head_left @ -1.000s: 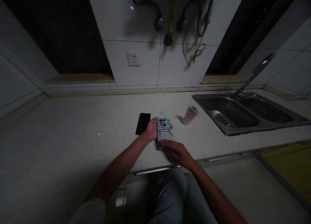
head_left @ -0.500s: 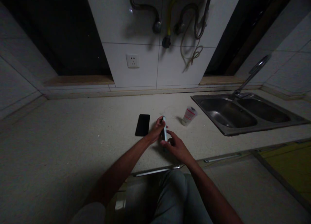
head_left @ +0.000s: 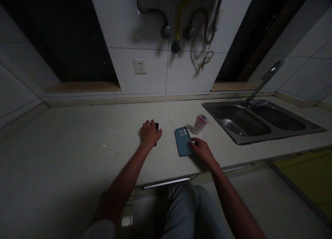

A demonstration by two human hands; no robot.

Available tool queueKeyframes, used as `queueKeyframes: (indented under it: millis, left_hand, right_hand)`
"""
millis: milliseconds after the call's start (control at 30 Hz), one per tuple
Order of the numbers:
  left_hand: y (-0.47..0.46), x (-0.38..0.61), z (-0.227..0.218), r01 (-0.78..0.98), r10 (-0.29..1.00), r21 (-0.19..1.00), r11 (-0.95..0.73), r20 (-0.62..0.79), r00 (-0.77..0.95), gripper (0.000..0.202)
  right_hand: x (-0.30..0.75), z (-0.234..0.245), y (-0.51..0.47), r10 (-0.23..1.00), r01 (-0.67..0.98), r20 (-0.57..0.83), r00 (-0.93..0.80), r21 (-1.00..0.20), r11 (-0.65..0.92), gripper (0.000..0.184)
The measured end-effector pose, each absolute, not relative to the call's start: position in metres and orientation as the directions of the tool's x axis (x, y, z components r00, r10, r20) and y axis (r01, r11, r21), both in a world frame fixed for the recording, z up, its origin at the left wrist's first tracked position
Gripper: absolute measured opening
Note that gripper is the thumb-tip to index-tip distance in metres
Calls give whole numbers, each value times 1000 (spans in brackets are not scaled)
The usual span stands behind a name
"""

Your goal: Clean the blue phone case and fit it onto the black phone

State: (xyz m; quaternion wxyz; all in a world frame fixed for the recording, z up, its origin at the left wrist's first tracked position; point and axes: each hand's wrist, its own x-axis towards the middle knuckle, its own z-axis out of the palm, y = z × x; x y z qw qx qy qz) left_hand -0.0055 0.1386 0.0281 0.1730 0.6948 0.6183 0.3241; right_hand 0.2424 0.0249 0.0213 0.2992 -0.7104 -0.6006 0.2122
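Note:
A black phone (head_left: 157,126) lies on the pale countertop (head_left: 124,135), mostly hidden under my left hand (head_left: 149,134). That hand grips it from above, fingers over the far left side and thumb along the right. To its right is a blue phone case (head_left: 183,145) with camera cut-outs at its far end. My right hand (head_left: 203,150) pinches the case by its right edge, thumb and fingers closed on it. Just beyond the right hand stands a plastic cup (head_left: 199,125) with red print, close to the case's far right corner.
A double steel sink (head_left: 237,139) with a tall faucet (head_left: 264,81) is set into the counter on the right. A wall socket (head_left: 140,66) and hanging hoses (head_left: 178,23) are on the tiled wall behind. The counter's front edge has a metal handle strip (head_left: 166,183).
My left hand has let go of the case and moved left onto the black phone. My right hand has brought the case from edge-on to flat, its back facing up.

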Motion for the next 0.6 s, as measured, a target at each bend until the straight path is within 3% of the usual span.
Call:
queueKeyframes:
  millis: [67,233,300,500,600]
  left_hand:
    - [144,-16,28,801,986,593,-82,163,-19,69]
    - [149,-25,30,780,996,625,36,40,-79,64]
    - [149,-24,32,773,996,629,83,-18,-92,65]
    - [153,-26,36,760,992,640,114,-118,-50,68]
    - [155,-24,34,606,989,792,69,-132,59,61]
  right_hand:
    - [245,25,23,985,800,32,170,-588,-119,40]
    - [243,35,18,982,896,49,183,-419,-146,34]
    - [242,41,19,985,888,65,161,-445,-116,35]
    - [237,49,27,997,740,75,5,-671,47,48]
    - [232,42,29,997,662,67,-33,-746,72,50]
